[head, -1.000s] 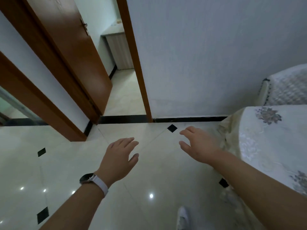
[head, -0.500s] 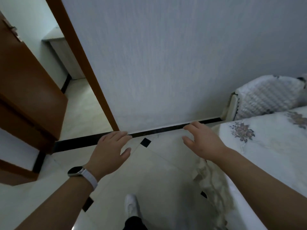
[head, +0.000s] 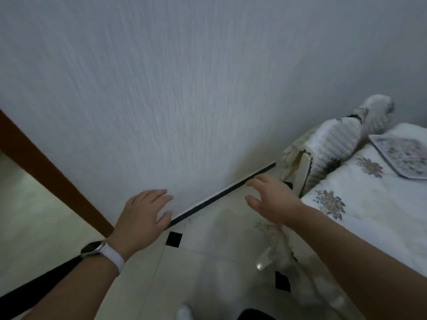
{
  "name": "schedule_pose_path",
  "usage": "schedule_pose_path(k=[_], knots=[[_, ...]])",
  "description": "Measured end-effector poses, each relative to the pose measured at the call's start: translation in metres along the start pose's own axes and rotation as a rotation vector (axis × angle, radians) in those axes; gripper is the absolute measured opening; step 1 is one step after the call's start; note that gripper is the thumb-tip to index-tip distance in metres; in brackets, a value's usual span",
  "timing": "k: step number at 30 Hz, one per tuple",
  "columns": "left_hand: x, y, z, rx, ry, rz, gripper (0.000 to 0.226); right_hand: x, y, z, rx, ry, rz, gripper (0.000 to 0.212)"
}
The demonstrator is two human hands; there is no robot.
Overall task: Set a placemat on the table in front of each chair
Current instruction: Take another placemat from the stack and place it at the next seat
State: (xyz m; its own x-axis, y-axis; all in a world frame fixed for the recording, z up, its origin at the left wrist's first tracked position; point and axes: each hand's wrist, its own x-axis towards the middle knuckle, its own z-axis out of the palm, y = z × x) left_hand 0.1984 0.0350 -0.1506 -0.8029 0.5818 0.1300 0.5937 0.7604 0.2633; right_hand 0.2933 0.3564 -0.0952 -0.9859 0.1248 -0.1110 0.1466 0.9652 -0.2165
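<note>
Both hands empty: left hand (head: 142,212) & right hand (head: 272,197) w/ fingers loosely spread, probably reaching toward placemat (head: 402,155) on table (head: 369,204).

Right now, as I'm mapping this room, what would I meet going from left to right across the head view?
brown door frame → left hand → right hand → covered chair → patterned placemat
</note>
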Motion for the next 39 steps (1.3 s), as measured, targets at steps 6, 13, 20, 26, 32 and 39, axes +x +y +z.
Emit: schedule_pose_path(k=[6,13,20,26,32,39], knots=[[0.082,-0.011,0.002,-0.026,-0.007,0.174,0.052,0.025,0.01,-0.029,0.072,0.119,0.122,0.048],[0.189,0.009,0.023,-0.047,-0.076,0.318,0.051,0.068,0.068,-0.039,0.127,0.154,0.291,0.047],[0.32,0.036,0.044,-0.037,-0.121,0.415,0.048,0.157,0.143,-0.036,0.233,0.194,0.366,0.049],[0.45,0.081,0.067,-0.017,-0.172,0.476,0.054,0.217,0.233,-0.061,0.304,0.243,0.478,0.049],[0.531,0.153,0.095,-0.081,-0.196,0.594,0.053,0.22,0.311,-0.098,0.284,0.279,0.625,0.046],[0.609,0.236,0.122,-0.073,-0.231,0.78,0.055,0.191,0.375,-0.108,0.31,0.345,0.835,0.046]])
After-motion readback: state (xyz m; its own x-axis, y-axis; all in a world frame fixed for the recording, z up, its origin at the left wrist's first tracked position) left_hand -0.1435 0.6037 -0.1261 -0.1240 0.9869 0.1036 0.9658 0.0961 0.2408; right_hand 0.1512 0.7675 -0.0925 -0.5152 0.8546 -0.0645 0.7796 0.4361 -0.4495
